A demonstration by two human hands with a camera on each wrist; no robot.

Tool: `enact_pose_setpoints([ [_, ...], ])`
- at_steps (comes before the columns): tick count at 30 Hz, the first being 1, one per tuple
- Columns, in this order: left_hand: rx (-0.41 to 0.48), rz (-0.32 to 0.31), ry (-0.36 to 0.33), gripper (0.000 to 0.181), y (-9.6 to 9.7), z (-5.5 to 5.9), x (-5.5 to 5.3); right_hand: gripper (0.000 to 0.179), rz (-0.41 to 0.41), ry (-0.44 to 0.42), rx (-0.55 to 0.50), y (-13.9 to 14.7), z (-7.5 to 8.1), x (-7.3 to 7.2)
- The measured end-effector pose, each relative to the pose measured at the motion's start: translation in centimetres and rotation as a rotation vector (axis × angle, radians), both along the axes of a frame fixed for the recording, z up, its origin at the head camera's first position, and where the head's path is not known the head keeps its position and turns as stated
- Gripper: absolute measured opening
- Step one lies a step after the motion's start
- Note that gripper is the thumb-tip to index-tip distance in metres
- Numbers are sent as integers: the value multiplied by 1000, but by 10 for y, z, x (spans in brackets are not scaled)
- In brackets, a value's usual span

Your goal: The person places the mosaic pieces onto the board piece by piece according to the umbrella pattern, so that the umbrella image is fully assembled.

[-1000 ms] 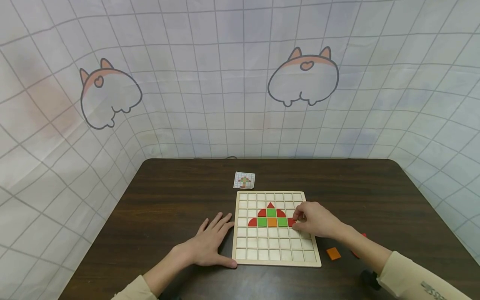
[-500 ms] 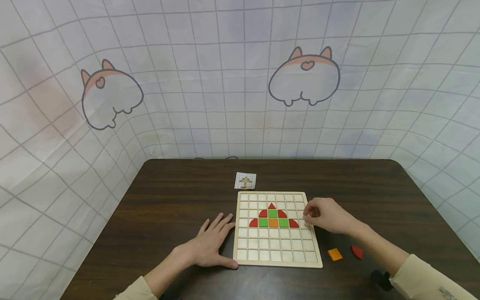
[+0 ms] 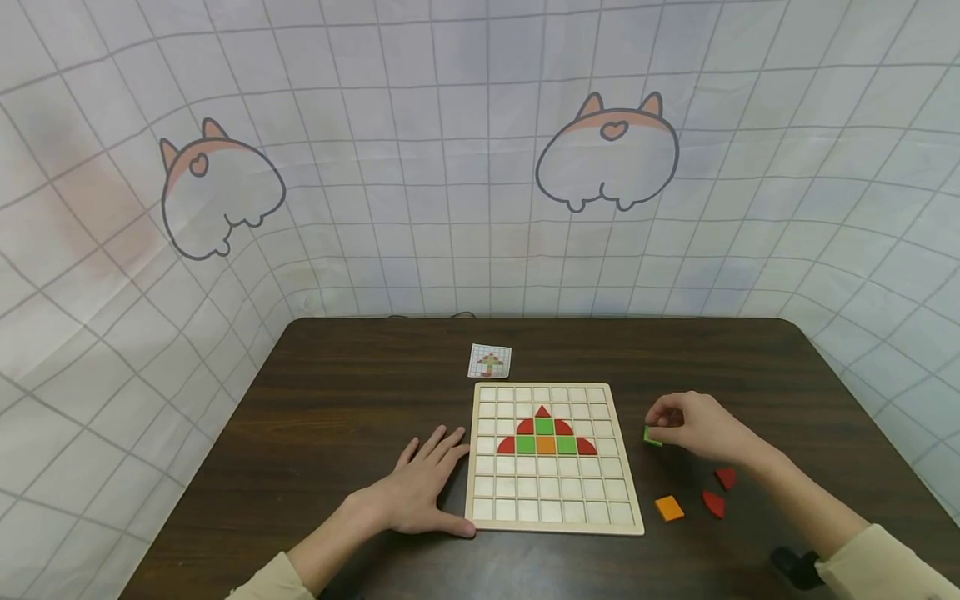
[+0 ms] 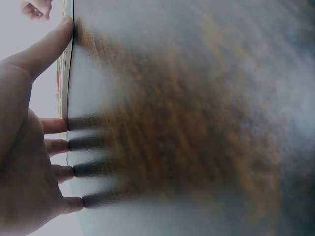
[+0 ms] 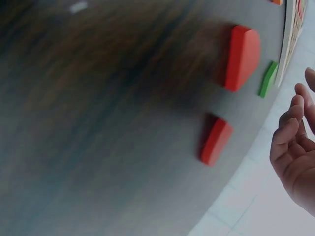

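My left hand (image 3: pixel 420 487) lies with spread fingers at the left edge of the wooden grid board (image 3: pixel 555 521), its thumb on the front left corner. In the left wrist view the fingertips of that hand (image 4: pixel 27 162) rest on the table by the board's side. My right hand (image 3: pixel 697 427) is over a green tile (image 3: pixel 652 437) right of the board, partly hidden in the head view. In the right wrist view this green tile (image 5: pixel 268 79) lies on the table, apart from the loosely bent fingers. Red, green and orange tiles form a stepped triangle on the board.
An orange square tile (image 3: pixel 669 508) and two red rounded tiles (image 3: pixel 714 504) lie on the dark table (image 3: pixel 360 367) right of the board. Behind the board lies a small pattern card (image 3: pixel 490 362). A white checked cloth (image 3: pixel 480 208) hangs behind the table.
My right hand has left the red tile at the right end of the board's pattern and moved right, off the board, to the green tile. My left hand has not moved.
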State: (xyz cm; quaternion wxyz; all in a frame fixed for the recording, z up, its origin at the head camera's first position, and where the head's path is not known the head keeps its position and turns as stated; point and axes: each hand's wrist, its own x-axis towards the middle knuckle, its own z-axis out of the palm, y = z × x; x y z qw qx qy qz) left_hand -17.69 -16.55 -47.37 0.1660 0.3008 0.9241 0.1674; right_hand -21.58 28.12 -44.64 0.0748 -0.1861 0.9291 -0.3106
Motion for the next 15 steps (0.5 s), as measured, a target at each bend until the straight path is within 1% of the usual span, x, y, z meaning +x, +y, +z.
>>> enact_pose_setpoints([
  [5,4,0,-3,109,-1,1,0,20,-28,-12,-5,7,-5,1],
  [10,5,1,-1,109,-1,0,0,22,-57,-15,17,11,-11,2],
  [15,3,0,3,109,-1,-2,0,24,-62,-26,36,13,-14,3],
])
